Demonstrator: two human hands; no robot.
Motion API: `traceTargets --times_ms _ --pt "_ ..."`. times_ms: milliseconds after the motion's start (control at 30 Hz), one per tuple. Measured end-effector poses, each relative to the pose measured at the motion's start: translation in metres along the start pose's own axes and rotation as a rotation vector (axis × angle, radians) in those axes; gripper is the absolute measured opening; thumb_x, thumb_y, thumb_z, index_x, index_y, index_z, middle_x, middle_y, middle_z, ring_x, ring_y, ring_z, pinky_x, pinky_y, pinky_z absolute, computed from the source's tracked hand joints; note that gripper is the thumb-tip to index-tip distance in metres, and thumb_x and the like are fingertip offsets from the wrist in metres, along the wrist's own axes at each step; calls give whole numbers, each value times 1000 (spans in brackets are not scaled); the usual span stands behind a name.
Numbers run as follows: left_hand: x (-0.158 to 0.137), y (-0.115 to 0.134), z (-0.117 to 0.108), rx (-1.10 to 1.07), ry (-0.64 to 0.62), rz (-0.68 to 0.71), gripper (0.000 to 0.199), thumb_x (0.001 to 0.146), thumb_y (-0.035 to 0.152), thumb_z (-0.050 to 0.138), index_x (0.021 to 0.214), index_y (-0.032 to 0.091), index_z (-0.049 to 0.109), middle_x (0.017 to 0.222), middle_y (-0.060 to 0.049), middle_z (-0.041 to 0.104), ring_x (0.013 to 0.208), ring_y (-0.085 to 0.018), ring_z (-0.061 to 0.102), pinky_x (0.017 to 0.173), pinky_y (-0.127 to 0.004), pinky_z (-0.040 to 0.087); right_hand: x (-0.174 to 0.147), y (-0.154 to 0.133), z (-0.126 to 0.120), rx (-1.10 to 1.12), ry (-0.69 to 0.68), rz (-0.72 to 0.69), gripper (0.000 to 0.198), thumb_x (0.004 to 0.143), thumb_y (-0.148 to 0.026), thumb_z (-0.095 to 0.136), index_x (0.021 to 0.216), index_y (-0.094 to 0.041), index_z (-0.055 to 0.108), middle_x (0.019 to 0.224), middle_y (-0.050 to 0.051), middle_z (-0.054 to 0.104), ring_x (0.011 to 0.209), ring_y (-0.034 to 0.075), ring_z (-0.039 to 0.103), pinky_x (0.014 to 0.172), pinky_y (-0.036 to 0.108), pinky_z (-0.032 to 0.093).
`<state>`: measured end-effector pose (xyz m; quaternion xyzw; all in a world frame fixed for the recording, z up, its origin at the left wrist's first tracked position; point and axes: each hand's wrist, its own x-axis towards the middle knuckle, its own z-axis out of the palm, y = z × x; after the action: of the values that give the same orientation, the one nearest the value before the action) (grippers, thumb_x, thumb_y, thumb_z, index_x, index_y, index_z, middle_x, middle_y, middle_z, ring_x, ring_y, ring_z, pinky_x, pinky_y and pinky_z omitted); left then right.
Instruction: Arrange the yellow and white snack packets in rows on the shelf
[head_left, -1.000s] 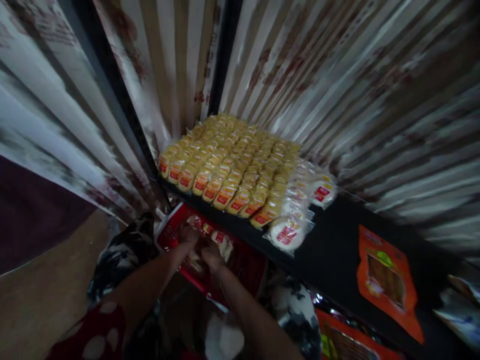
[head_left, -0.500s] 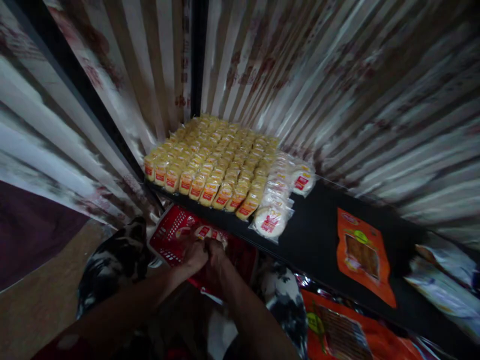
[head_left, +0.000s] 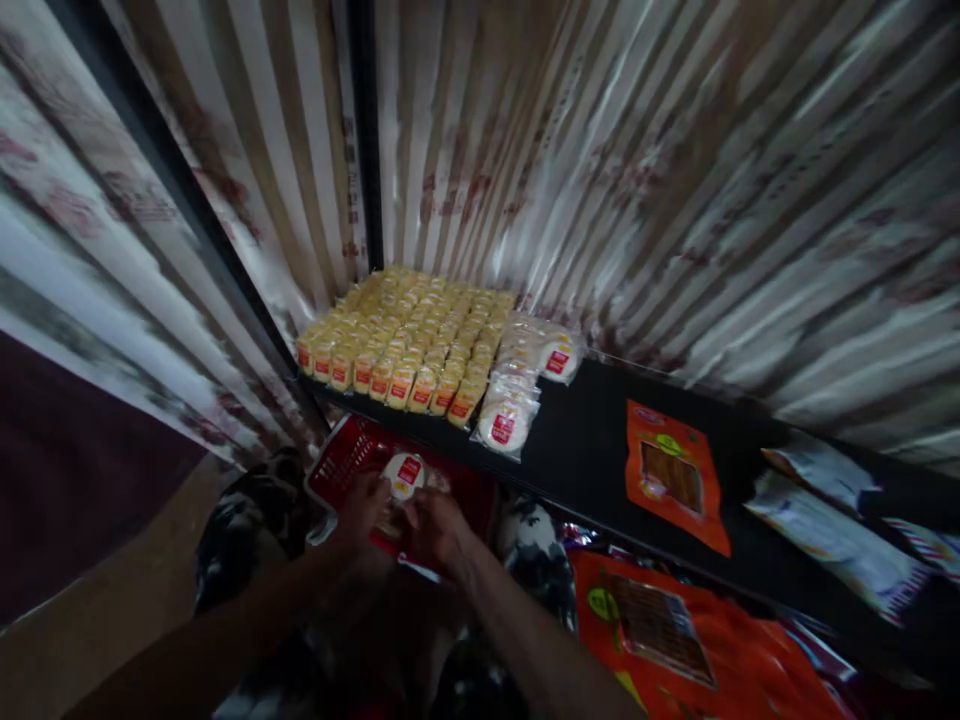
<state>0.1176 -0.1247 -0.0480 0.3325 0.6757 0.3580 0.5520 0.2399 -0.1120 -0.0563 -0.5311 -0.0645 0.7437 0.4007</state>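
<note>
Fingers of the right hand [head_left: 442, 525] pinch the lower right edge of a white round packet [head_left: 405, 476] with a red label. Fingers of the left hand [head_left: 364, 505] meet its left edge; dim light prevents telling how firmly they press. The white round packet is positioned over the red basket [head_left: 343, 458], label facing up. Patterned black-and-white cloth [head_left: 536, 550] covers the knees on either side of the red basket. To the right, a large orange package [head_left: 742, 660] lies below the level of the black shelf [head_left: 574, 440]. On the black shelf, left to right: yellow packets [head_left: 412, 330] in close rows, white packets [head_left: 504, 425] directly beside them, a flat orange pouch [head_left: 667, 475], and pale bags [head_left: 832, 540]. Behind the black shelf hangs a striped curtain [head_left: 480, 110] with reddish markings.
</note>
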Motion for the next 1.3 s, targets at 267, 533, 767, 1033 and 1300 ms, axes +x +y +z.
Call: traceTargets --times_ms 267,533,767,1033,1300 --pt "-33 27 -4 319 -18 199 28 77 17 43 100 15 58 97 -4 67 83 -15 63 71 -25 53 -48 -3 -19 -271 139 -221 33 62 -16 65 94 -19 56 71 0 65 60 15 61 56 25 49" --pt "-59 104 -13 633 -467 515 34 76 19 45 105 18 62 97 -2 69 85 -15 61 78 -21 47 -108 -62 -37 -1058 72 -1065 48 73 -23 62 121 -22 58 130 8 55 121 26 46 106 42 33" --pt "-75 176 34 1011 -550 757 37 78 15 46 110 23 62 106 -1 67 99 -18 59 91 -26 41 -132 -112 -45 -1140 7 -1085 34 76 -23 60 109 -23 67 104 6 69 97 24 60 89 37 45" --pt "-81 213 119 950 -236 1053 41 82 13 43 121 18 54 127 -8 53 119 -20 46 105 -31 34 -112 -168 -98 -445 117 -919 33 63 -40 67 87 -17 66 79 3 70 71 18 62 68 28 49" --pt "-65 182 230 623 -304 761 35 87 17 38 116 14 57 126 -11 55 119 -18 50 106 -28 35 -62 -222 -137 -183 390 -917 18 60 -26 67 76 -19 63 72 2 69 60 15 61 55 23 47"
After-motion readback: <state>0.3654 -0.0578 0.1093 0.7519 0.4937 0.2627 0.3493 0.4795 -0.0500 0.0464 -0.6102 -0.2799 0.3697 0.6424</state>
